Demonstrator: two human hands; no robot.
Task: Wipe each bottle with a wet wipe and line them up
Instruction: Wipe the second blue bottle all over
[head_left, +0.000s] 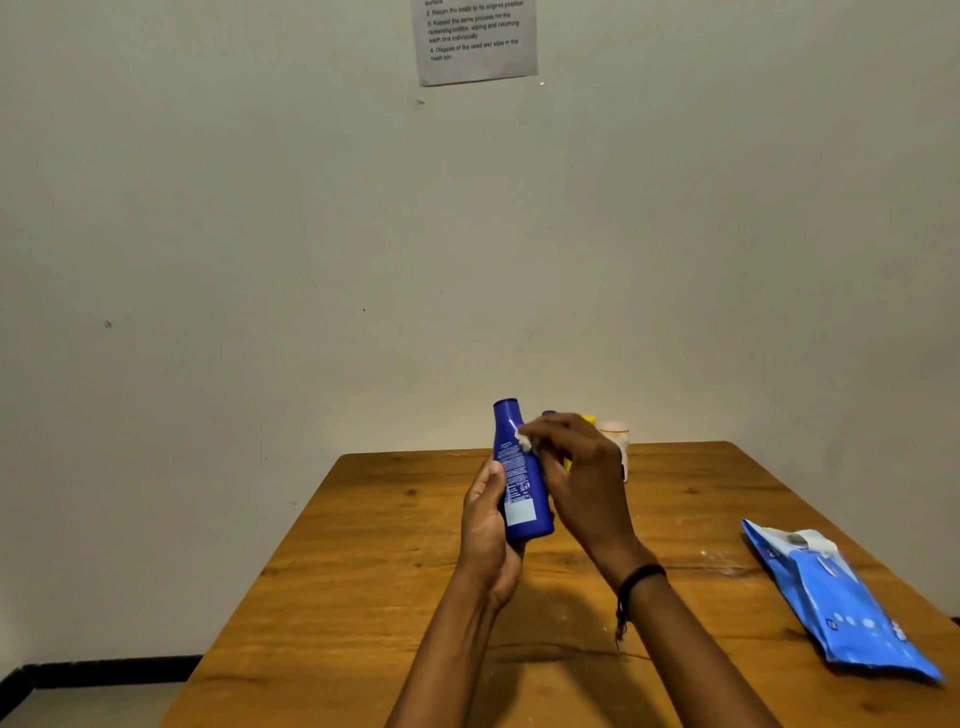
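My left hand (485, 525) grips a dark blue bottle (519, 483) by its lower body and holds it upright above the wooden table (363, 571). My right hand (582, 473) presses a small white wet wipe (523, 440) against the bottle's shoulder. Behind my right hand, near the table's far edge, stand a yellow bottle (588, 420) and a white bottle (618, 441), both mostly hidden. A dark cap (548, 414) of another bottle peeks out above my fingers.
A blue pack of wet wipes (841, 603) lies at the table's right edge with its flap lifted. A printed instruction sheet (475, 41) hangs on the wall behind the table. The floor shows at the lower left.
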